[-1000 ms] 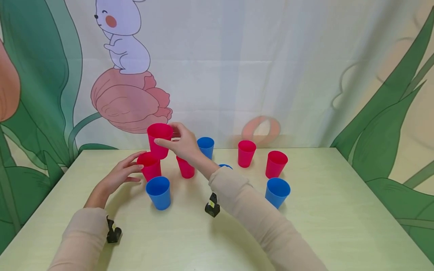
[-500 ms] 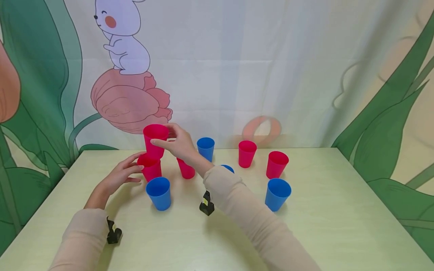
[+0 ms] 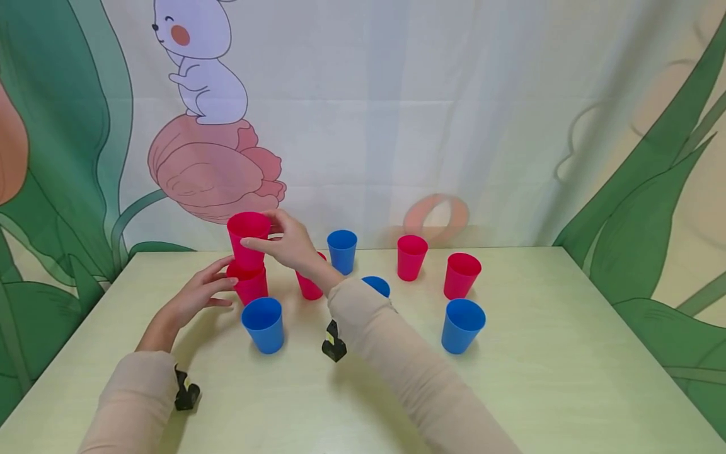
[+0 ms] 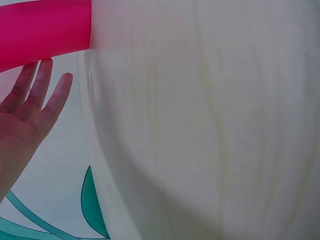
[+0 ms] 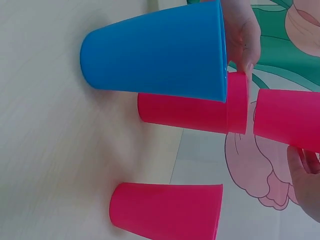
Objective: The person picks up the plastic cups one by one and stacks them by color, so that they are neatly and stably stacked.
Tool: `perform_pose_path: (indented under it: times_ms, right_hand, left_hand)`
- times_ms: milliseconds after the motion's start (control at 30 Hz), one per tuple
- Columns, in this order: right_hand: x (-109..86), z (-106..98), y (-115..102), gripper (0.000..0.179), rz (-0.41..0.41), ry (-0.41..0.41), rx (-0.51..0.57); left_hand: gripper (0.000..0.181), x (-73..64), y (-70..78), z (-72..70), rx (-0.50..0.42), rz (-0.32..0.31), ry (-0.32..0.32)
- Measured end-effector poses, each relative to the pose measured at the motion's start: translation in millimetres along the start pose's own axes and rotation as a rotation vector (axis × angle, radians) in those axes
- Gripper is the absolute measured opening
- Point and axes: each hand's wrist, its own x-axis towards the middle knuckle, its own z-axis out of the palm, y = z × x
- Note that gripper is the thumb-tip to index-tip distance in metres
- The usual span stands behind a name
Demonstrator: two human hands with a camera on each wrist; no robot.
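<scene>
My right hand (image 3: 289, 243) holds a red plastic cup (image 3: 245, 243) upright by its side, thumb in front and fingers behind. Its base sits right at the mouth of a standing red cup (image 3: 251, 289); the right wrist view shows a small gap between them. A second rim (image 5: 237, 102) on that standing cup shows that another is nested inside it. My left hand (image 3: 195, 293) is at the left of the standing stack, its extended fingers (image 4: 45, 75) touching the red side. A blue cup (image 3: 264, 325) stands just in front of the stack.
Behind my right forearm stand a partly covered red cup (image 3: 309, 287), a blue cup (image 3: 342, 252) and another mostly hidden blue cup (image 3: 377, 286). To the right are two red cups (image 3: 411, 258) (image 3: 462, 276) and a blue cup (image 3: 463, 326). A printed curtain (image 3: 351, 126) hangs behind the table.
My right hand has moved left and slightly down with the red cup, bringing it over the standing red stack. My left hand has stayed almost still beside the stack.
</scene>
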Motion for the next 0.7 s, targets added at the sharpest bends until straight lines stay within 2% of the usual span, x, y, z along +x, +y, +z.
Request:
perform_pose_path:
  times_ms: [167,700]
  right_hand:
    - [0.5,2.3,1.3,0.057,-0.014,-0.032,-0.009]
    - [3.3,11.4,16.4,0.065,0.034,-0.116,-0.063]
  left_hand:
    - [0.077,1.5,-1.0,0.4,-0.006,-0.001,-0.003]
    - [0.075,-0.6,-1.0,-2.3,-0.014,0.004,-0.028]
